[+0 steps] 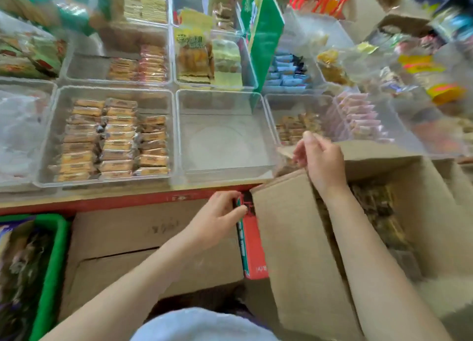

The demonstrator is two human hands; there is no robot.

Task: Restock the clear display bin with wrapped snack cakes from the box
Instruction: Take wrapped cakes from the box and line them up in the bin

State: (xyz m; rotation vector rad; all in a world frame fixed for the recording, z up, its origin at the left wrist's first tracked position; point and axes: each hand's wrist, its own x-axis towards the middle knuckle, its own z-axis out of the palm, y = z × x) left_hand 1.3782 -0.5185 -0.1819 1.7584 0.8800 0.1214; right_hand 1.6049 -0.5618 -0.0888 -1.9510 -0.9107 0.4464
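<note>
1. The box [399, 212] stands open at lower right, against the red edge of the shelf [128, 201], its near flap [294, 238] hanging toward the person.
2. Dark wrapped cakes [378, 212] lie inside the box, blurred; their print cannot be read.
3. The right hand [320, 161] is raised over the box's far left corner, next to the bin's right wall. Its fingers curl and pinch a wrapped cake [286, 152], which is blurred and only partly seen.
4. The left hand [220, 215] curls round the top of the box's red side panel [252, 238], thumb on the panel's near face.
5. The bin [225, 171] sits at the shelf's front edge, in the middle of the front row. Only its bare floor shows inside.
6. Left of it, touching, a second bin [48, 161] holds three rows of orange-wrapped bars [115, 141].
7. To the right, another bin [271, 105] holds small brown packs [297, 128], and beyond those pink packs [358, 117].
8. Behind the bin stands a green carton [266, 33], upright between the rear bins.
9. Below the shelf lie closed cartons [153, 240], and at far left a green crate [53, 263] with dark packets.
</note>
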